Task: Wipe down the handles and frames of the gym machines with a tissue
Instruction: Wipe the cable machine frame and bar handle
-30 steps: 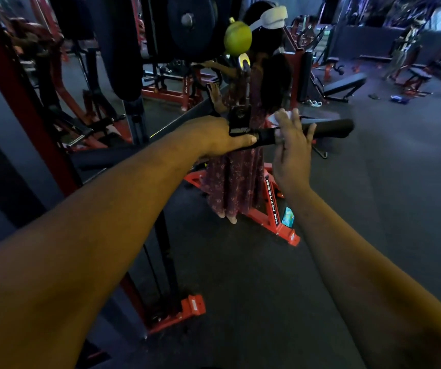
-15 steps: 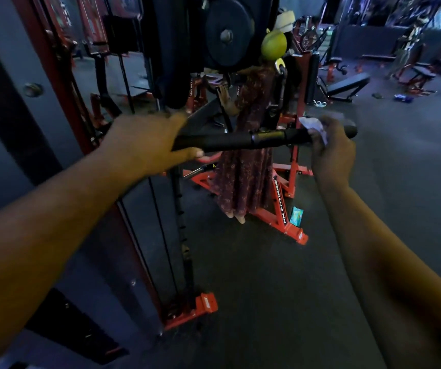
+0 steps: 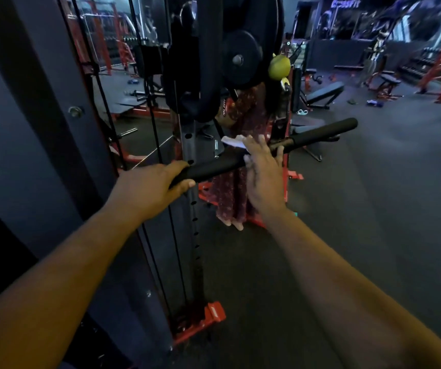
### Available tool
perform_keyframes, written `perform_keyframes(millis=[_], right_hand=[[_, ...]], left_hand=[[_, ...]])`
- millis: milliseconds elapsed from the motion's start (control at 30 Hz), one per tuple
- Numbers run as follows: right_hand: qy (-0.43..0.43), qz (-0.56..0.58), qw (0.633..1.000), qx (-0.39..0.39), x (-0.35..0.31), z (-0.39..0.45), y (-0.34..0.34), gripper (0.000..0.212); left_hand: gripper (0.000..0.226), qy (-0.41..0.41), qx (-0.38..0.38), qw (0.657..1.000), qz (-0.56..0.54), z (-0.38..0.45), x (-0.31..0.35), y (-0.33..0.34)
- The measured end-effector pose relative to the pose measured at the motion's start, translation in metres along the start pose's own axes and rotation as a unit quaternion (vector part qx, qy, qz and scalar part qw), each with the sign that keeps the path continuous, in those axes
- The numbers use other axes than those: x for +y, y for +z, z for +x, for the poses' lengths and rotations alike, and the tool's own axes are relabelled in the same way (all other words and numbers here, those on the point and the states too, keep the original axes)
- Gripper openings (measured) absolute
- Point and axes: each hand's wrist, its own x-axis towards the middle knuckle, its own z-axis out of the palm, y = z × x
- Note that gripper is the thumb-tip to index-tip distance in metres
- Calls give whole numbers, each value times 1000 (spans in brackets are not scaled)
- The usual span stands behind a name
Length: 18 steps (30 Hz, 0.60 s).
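A black padded handle bar (image 3: 320, 135) of a cable machine runs from lower left up to the right at chest height. My left hand (image 3: 150, 190) grips its left end. My right hand (image 3: 263, 169) lies over the bar near its middle, fingers fairly straight, pressing a white tissue (image 3: 234, 141) against it. The tissue sticks out to the left past my fingertips. The bar's right grip is bare.
The machine's dark upright (image 3: 192, 209) with a row of holes and cables stands just behind the bar, on a red foot (image 3: 214, 314). A person in a patterned dress (image 3: 230, 187) stands behind the bar. Weight plates (image 3: 240, 59) hang above. Benches (image 3: 323, 95) and red racks stand on the dark floor to the right.
My right hand slid with the tissue from the bar's right end to its middle. The fingers have straightened. My left hand kept hold of the left end.
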Motion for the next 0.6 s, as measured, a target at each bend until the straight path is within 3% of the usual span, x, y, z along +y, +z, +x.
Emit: perform_keyframes(millis=[100,200,267,367,433,600], right_hand=[[0,-98,991,-90,13,-10,-13,63],[-40,-200,972,-119,26,-15,-22,66],[-68,-226,967,-100,26,-10,-31,65],[-61,-242,968,-38,27,3,-46,47],[-45,-205,978,-21,19,3,-50,43],[-51,-9,995,-83,-33,-23,-25,39]], left_hand=[[65,7,17,1000,14,-7,2,1],[56,4,29,999,16,-14,7,-3],[52,5,36,999,16,-19,13,-6],[55,6,50,999,15,-24,19,-6],[55,12,60,998,-5,-27,22,-2],[49,16,57,995,-85,-27,28,6]])
